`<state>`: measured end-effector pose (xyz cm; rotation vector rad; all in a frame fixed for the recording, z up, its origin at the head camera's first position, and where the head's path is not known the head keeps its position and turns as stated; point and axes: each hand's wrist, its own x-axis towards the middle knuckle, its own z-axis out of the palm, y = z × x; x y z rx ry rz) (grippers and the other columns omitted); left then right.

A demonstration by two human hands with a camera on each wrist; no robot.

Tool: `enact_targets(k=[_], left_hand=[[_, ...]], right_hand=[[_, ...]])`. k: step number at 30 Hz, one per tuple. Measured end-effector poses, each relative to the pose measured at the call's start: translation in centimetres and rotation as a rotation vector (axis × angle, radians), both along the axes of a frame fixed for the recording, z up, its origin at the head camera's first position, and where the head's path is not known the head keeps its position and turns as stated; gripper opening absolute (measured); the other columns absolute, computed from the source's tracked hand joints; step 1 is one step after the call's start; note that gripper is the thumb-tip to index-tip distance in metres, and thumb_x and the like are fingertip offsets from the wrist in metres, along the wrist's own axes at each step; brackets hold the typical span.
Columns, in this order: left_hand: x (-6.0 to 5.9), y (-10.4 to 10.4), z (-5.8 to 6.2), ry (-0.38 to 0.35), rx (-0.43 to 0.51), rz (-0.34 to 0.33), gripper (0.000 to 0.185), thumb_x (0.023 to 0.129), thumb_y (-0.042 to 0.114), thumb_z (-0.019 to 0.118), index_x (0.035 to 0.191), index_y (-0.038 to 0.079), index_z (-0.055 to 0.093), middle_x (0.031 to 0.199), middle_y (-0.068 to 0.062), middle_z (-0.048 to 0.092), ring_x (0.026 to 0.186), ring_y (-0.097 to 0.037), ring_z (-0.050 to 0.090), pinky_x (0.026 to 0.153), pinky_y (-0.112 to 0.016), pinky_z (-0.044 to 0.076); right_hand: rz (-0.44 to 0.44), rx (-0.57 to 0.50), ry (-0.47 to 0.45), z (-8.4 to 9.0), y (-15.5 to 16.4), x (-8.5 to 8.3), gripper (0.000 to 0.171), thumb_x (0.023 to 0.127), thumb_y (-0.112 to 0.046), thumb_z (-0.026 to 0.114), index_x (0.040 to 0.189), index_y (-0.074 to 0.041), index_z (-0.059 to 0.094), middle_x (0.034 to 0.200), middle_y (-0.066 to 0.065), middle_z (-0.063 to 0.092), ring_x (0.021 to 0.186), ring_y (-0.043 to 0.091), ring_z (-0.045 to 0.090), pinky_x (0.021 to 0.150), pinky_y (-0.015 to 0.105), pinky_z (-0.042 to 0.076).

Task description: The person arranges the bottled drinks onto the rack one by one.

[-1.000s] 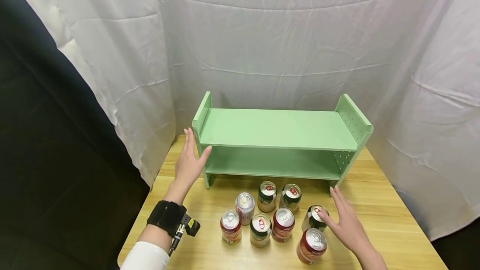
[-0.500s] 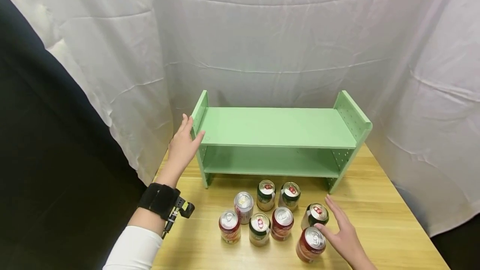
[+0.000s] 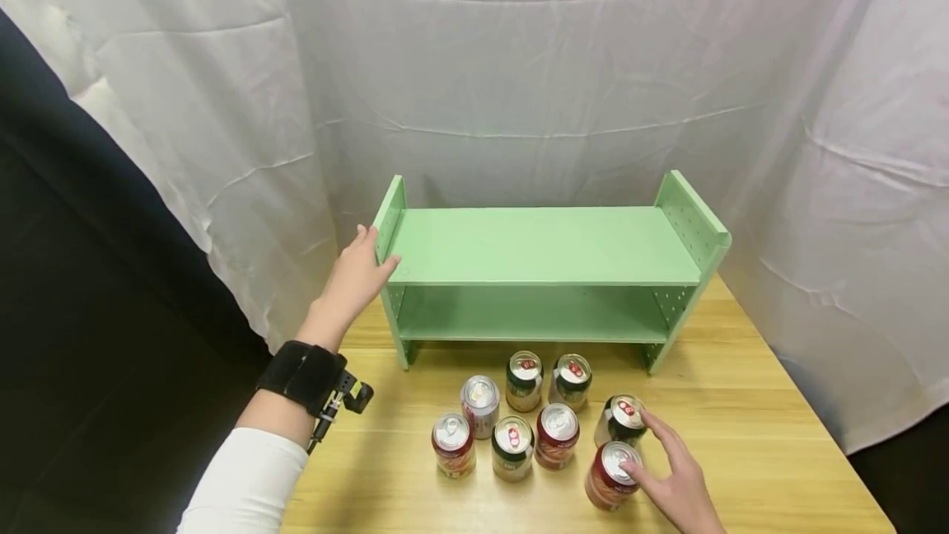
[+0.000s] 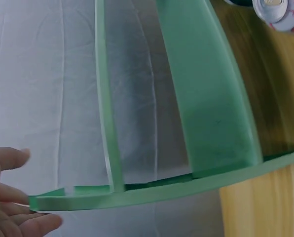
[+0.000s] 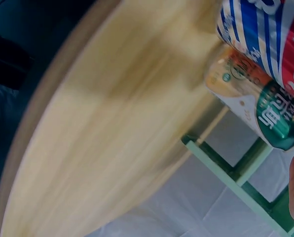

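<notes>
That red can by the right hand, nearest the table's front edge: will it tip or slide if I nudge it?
The red can stands upright with the right hand at its top, so a high push may tip it. Its pull tab looks unopened, so it is probably full and heavy. The wooden table looks smooth, so a low push would likely slide it.

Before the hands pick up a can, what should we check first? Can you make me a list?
1. Left hand steadies the green shelf: ok, its fingers rest on the shelf's left end panel.
2. Right hand is at a can: ok, its fingers touch the nearest red can, but no grip yet.
3. Top shelf has room: ok, nothing stands on it.
4. Lower shelf has room: ok, the part that shows is bare.
5. All cans upright: ok, eight stand on the wooden table, tops up.
6. Neighbour can clear of the fingers: not ok, the dark can stands right beside them.
</notes>
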<state>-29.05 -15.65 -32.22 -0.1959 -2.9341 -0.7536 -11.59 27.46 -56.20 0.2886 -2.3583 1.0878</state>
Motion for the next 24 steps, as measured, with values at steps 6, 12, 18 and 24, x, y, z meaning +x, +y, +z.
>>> enact_targets(k=[6,12,18,24], left_hand=[[-1.3,-0.3,2.1,-0.116,-0.139,-0.062,0.068,0.097,0.028,0.049,0.143,-0.014,0.022,0.144,-0.038,0.027,0.131,-0.048,0.031,0.108,-0.053,0.028],[-2.8,-0.4,2.4,-0.113,-0.154,-0.076,0.051,0.093,0.015,0.056,0.132,-0.014,0.043,0.125,-0.032,0.053,0.112,-0.041,0.053,0.096,-0.048,0.043],[-3.0,-0.7,2.4,-0.099,-0.105,-0.019,0.035,0.091,0.006,0.057,0.121,-0.011,0.056,0.123,-0.028,0.057,0.105,-0.035,0.056,0.089,-0.044,0.047],[-3.1,-0.4,2.9,-0.050,-0.134,-0.015,0.010,0.088,0.000,0.055,0.078,-0.002,0.055,0.071,-0.010,0.047,0.067,-0.022,0.045,0.060,-0.031,0.039]], right_hand=[[-0.006,0.038,-0.004,-1.4,-0.2,0.5,0.079,0.056,-0.006,0.087,0.128,0.003,0.053,0.119,0.022,0.056,0.120,-0.019,0.029,0.092,-0.002,0.020],[-0.070,0.068,0.057,-2.7,-0.4,1.3,0.080,0.047,-0.012,0.091,0.120,0.002,0.059,0.112,0.018,0.060,0.117,-0.016,0.032,0.093,-0.001,0.021],[-0.063,0.057,-0.009,-4.1,-0.9,2.0,0.085,0.046,-0.019,0.093,0.123,-0.004,0.059,0.115,0.000,0.059,0.113,-0.018,0.034,0.090,0.000,0.023],[-0.020,-0.009,-0.009,-5.0,-1.6,1.8,0.093,0.041,-0.013,0.094,0.124,0.003,0.056,0.118,-0.001,0.057,0.111,-0.015,0.040,0.088,0.001,0.031]])
